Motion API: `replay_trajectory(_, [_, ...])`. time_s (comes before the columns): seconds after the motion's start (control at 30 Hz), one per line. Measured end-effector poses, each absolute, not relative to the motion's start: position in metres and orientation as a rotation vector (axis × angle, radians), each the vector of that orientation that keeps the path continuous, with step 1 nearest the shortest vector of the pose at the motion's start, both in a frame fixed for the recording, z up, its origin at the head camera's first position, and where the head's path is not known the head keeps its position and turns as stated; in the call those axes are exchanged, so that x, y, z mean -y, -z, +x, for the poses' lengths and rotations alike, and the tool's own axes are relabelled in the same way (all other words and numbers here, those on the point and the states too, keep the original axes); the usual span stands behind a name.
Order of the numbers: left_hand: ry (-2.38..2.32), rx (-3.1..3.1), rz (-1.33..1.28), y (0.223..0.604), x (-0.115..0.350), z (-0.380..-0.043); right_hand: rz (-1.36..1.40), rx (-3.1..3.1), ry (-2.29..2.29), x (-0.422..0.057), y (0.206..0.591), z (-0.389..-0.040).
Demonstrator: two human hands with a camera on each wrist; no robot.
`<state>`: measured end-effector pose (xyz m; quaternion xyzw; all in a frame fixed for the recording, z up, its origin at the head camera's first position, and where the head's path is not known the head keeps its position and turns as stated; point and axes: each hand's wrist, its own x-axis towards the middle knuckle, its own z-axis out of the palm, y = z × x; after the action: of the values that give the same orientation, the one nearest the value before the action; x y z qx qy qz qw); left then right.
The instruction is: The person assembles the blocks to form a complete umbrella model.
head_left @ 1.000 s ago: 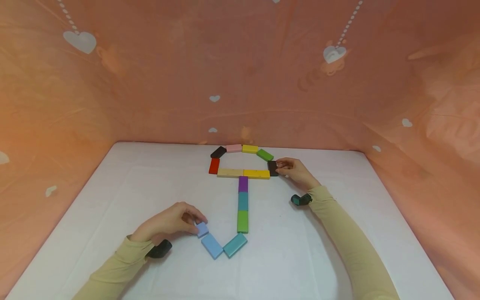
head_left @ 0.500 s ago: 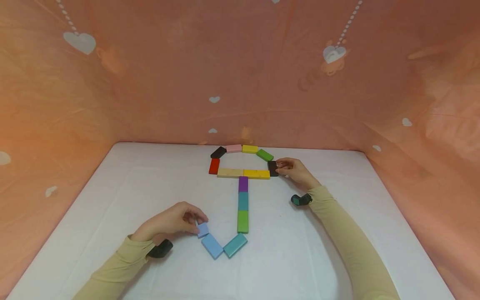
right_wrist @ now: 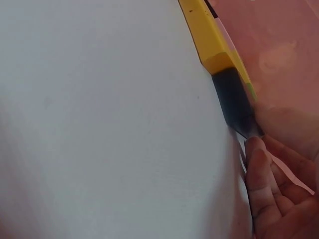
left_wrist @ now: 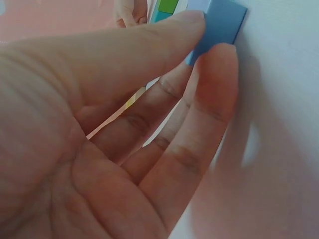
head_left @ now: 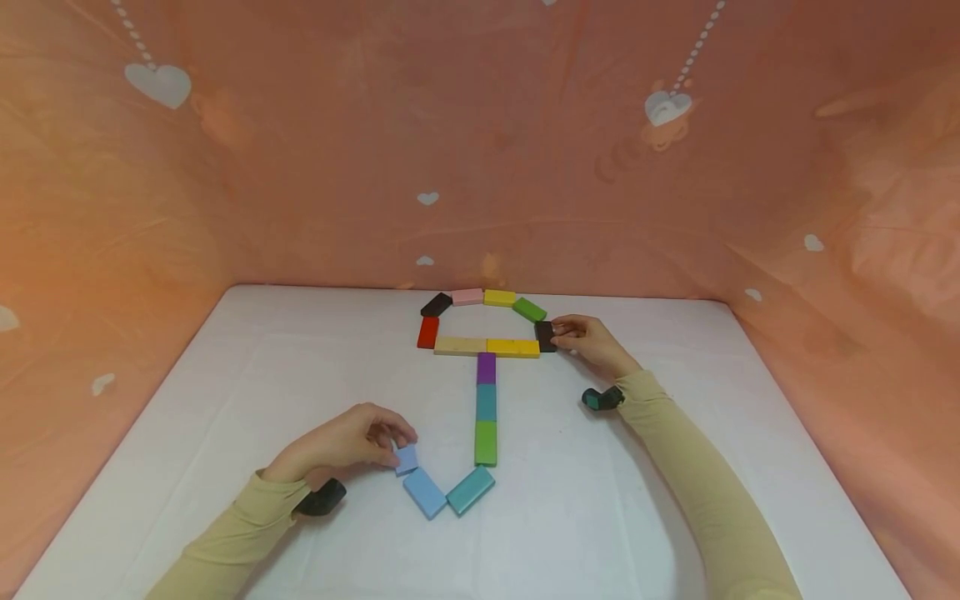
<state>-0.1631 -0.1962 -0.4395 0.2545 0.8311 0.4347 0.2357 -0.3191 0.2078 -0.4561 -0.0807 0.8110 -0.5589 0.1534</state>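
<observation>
In the head view my left hand [head_left: 348, 437] pinches a pale blue block [head_left: 407, 461] between thumb and fingers. That block meets the upper corner of a blue block [head_left: 425, 493] lying flat, which touches a teal block [head_left: 471, 491] to form a curved hook. Farther back, my right hand [head_left: 595, 342] holds the outer edge of a black block [head_left: 545, 337], thumb and fingertips at its side. The right wrist view shows that black block [right_wrist: 233, 97] up against the end of a yellow block [right_wrist: 207, 35]. Fingers hide part of each held block.
A stem of green [head_left: 486, 443], teal [head_left: 486, 403] and purple blocks [head_left: 487, 368] rises to a crossbar of a wooden block [head_left: 461, 346] and a yellow one. Red [head_left: 428, 332], black, pink, yellow and green blocks [head_left: 529, 310] arch behind it on the white tabletop [head_left: 585, 517].
My left hand has nudged the pale blue block slightly to the right, closer to the blue block. The right hand stays in place at the black block.
</observation>
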Motion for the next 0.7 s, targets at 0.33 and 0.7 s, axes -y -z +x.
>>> replay_trajectory(0.33, [-1.214, -2.261, 0.68, 0.4398, 0.1963, -0.1625, -0.221, -2.314, 1.617, -0.2063, 0.4547, -0.3172])
replay_trajectory(0.7, [-1.23, -2.241, 0.682, 0.4382, 0.1998, -0.1638, -0.23, -2.341, 1.591, -0.2076, 0.4579, -0.3176])
